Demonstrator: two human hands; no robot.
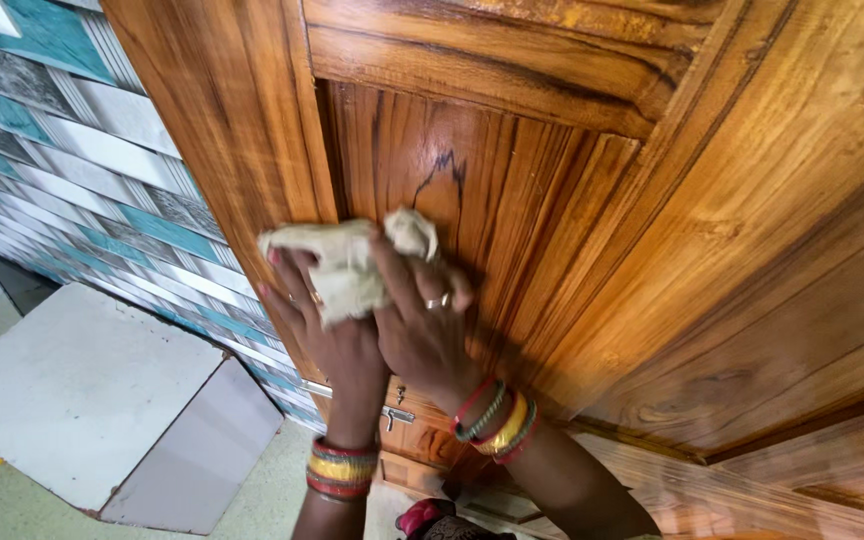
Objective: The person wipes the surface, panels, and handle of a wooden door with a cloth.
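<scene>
Cream cloth, half-hidden by hands, wooden door

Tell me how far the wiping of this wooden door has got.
Done: hard to judge; the door shines all over and no dust or wet edge marks a wiped part. In hand: both the left hand and the right hand press a pale cloth against the recessed panel. Left: a dark scribble shows just above the cloth, not yet covered by it.
</scene>
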